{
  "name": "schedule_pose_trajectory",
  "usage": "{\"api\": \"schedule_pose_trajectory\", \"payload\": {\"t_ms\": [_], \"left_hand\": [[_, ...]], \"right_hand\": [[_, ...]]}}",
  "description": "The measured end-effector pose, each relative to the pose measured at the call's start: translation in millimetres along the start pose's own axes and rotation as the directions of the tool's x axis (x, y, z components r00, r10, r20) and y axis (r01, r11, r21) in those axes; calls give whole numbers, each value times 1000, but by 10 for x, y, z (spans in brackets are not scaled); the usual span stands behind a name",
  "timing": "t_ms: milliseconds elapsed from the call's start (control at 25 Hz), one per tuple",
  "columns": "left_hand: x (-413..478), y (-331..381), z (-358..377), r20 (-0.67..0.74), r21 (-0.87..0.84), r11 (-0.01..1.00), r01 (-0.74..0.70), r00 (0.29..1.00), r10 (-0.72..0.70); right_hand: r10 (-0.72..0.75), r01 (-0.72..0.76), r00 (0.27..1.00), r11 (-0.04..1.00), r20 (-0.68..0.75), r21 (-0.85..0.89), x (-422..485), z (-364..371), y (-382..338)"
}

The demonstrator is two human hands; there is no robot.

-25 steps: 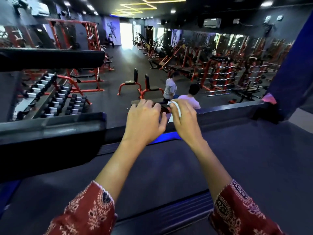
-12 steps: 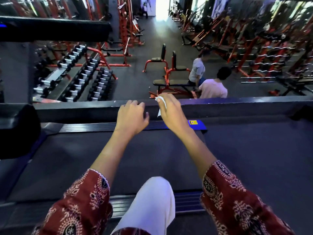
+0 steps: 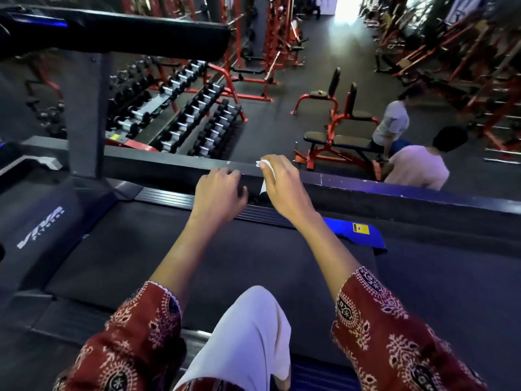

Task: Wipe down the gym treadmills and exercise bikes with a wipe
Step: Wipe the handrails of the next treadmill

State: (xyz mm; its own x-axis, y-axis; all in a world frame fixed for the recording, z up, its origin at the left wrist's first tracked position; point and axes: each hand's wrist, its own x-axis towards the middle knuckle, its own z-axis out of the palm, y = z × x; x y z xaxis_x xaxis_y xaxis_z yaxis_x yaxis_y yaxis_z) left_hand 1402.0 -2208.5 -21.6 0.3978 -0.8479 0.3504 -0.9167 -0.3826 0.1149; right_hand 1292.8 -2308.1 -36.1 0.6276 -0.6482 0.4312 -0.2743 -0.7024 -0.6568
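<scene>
Most of the wipe (image 3: 264,165) is buried inside the right hand (image 3: 282,187); only a white corner at the fingertips and a strip under the palm show. The treadmill console (image 3: 112,32) runs off the top and left edges. The lettering on the treadmill's side cover (image 3: 41,227) is smeared, and the yellow label (image 3: 360,229) on the blue end cap is too small to read. The dark rail (image 3: 394,190) hides the lower body of the person in the pale shirt (image 3: 417,170). Both patterned sleeves (image 3: 135,334) are cut by the bottom edge.
</scene>
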Motion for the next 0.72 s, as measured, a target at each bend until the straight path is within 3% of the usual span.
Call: {"api": "schedule_pose_trajectory", "payload": {"t_ms": [200, 440, 720], "left_hand": [[849, -107, -41, 19, -53, 993, 104, 995, -103], [1760, -391, -788, -45, -16, 963, 270, 962, -271], [2110, -743, -1470, -92, 60, 887, 458, 887, -452]], "right_hand": [[-63, 60, 991, 998, 121, 21, 1067, -133, 75], [-132, 115, 961, 990, 245, 85, 2294, -330, -416], [-334, 251, 861, 935, 384, 249, 3127, -279, -979]]}}
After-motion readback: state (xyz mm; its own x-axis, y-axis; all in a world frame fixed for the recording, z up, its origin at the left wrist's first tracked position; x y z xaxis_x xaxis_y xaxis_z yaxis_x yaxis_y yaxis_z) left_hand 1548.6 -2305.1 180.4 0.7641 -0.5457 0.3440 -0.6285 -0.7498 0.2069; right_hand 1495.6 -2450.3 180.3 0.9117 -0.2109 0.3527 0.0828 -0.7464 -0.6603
